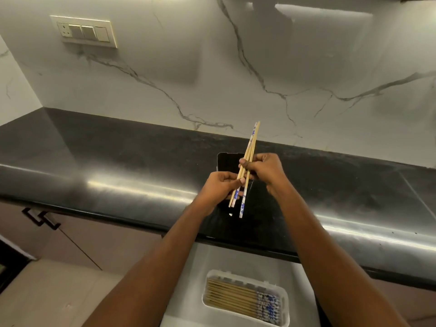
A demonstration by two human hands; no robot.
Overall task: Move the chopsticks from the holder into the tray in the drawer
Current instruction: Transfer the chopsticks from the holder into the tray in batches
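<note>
A few wooden chopsticks (pixel 252 141) with blue-and-white patterned ends are held upright and slightly tilted above the counter. My right hand (pixel 262 169) grips them near the middle. My left hand (pixel 218 187) pinches them lower down. Behind my hands stands the black holder (pixel 227 161) on the dark counter; its inside is hidden. Below, in the open drawer (pixel 188 291), a white tray (pixel 245 300) holds several chopsticks lying side by side, patterned ends to the right.
The black glossy counter (pixel 118 166) runs across the view, with a marble wall behind it and a switch plate (pixel 86 31) at the upper left. Cabinet doors with dark handles (pixel 42 218) are at the lower left.
</note>
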